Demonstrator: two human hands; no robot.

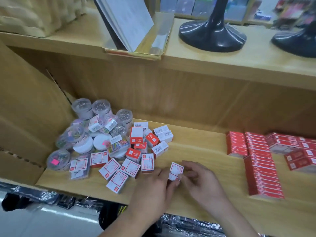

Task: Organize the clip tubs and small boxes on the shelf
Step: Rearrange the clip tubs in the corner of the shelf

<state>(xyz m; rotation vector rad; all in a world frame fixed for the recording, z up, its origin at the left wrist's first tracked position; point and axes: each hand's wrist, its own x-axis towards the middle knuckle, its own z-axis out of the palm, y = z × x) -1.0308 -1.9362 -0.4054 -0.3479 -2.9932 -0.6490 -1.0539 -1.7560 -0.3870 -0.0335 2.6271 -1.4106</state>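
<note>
Small white cardboard box with red-framed label: pinched between left hand and right hand, above light wooden shelf front. Left: loose matching boxes, clear round clip tubs. Right: stacked red boxes.

Even, bright overhead lighting; shadows are soft and short. Glare streaks the black lamp bases and the plastic-wrapped goods at the near edge. Far-right items are motion-blurred. Wide-angle distortion bows the wooden shelf edges.
</note>
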